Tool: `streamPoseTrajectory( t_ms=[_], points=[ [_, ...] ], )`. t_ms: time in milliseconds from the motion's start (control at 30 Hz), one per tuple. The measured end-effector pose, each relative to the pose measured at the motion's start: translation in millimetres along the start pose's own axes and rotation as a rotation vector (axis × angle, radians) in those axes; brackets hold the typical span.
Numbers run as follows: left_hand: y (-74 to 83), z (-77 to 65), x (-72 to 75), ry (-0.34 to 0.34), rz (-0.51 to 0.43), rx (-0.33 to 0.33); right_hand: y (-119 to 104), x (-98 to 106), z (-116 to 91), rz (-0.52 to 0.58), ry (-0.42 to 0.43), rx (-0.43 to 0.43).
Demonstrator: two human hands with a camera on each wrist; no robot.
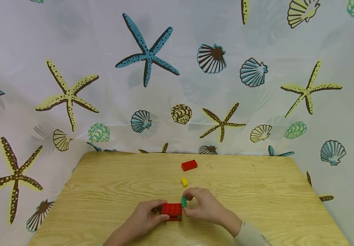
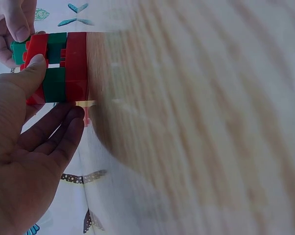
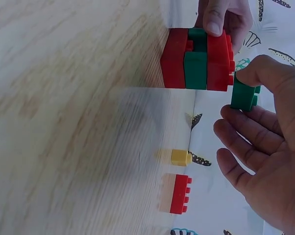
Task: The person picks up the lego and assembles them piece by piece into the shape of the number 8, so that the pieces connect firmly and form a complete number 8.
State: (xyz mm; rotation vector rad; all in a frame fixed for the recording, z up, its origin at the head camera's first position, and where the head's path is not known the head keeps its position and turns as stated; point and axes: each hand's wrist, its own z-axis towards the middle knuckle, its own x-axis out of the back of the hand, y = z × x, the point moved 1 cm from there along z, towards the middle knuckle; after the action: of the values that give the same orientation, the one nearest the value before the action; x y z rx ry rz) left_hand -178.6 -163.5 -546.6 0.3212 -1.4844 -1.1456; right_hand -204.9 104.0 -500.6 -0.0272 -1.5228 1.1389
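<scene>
On the wooden table stands a block stack: a red brick at the bottom, green bricks with a gap between them, and a red brick on top. My left hand holds the stack from its left side, the thumb against the top red brick. Between thumb and fingers, my right hand pinches a small green brick. That brick is at the stack's right end, around the height of the top studs; whether it touches them I cannot tell.
Beyond the hands, a small yellow brick lies on the table. Farther back is a long red brick. A white cloth printed with starfish and shells hangs behind and beside the table.
</scene>
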Motion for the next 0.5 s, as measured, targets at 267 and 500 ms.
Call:
streamPoseTrajectory(
  t_ms=[267, 500],
  points=[
    [0.1, -0.6, -0.4, 0.009, -0.003, -0.022, -2.9, -4.5, -0.7, 0.009, -0.002, 0.029],
    [3.1, -1.1, -0.4, 0.022, -0.005, -0.032, -7.0, -5.9, 0.5, -0.005, -0.011, 0.049]
  ],
)
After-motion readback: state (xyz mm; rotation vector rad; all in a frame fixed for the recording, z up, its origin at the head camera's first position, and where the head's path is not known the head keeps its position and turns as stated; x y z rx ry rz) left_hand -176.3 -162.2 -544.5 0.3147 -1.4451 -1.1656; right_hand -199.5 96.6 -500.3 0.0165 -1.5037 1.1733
